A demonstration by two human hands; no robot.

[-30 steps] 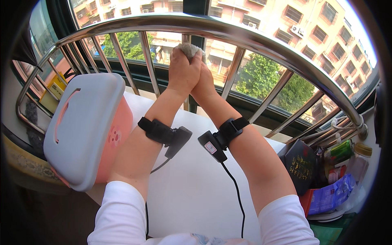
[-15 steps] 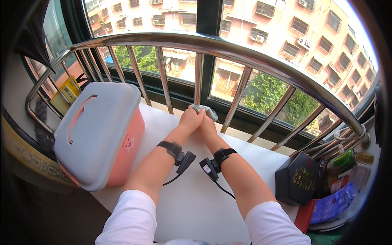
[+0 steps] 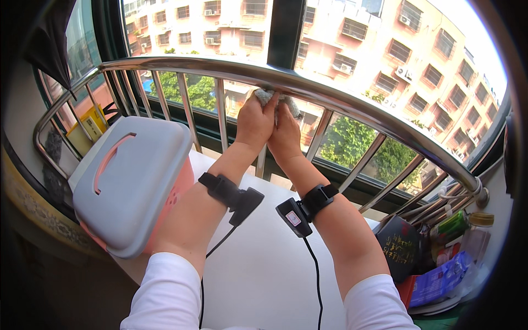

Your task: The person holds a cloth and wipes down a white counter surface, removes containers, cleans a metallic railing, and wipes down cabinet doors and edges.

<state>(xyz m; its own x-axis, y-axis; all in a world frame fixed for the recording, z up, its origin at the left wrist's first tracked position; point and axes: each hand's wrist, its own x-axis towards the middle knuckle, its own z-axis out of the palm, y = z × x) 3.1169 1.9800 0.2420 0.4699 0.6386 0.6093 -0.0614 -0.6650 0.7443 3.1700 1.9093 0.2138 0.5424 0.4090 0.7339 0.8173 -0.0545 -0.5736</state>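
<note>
A grey cloth point(image 3: 265, 97) is wrapped around an upright metal bar point(image 3: 261, 160) of the railing, close under the curved top rail point(image 3: 220, 65). My left hand point(image 3: 254, 122) is closed on the cloth from the left side. From the right, my right hand point(image 3: 286, 130) grips it too, its fingers pressed near those of the left. The two hands touch each other, and the bar behind them is mostly hidden. Each wrist carries a black strap with a small cabled device, one point(image 3: 234, 198) on the left and one point(image 3: 305, 210) on the right.
A pink storage box with a grey lid point(image 3: 148, 148) stands left on the white tabletop point(image 3: 264, 253). At the right are a black hexagonal box point(image 3: 397, 247), a purple packet point(image 3: 443, 280) and a clear jar point(image 3: 477, 234). Beyond the railing are dark window frames point(image 3: 285, 38).
Both hands have slid up the upright bar with the cloth, from near its foot to just below the top rail. The view has shifted slightly.
</note>
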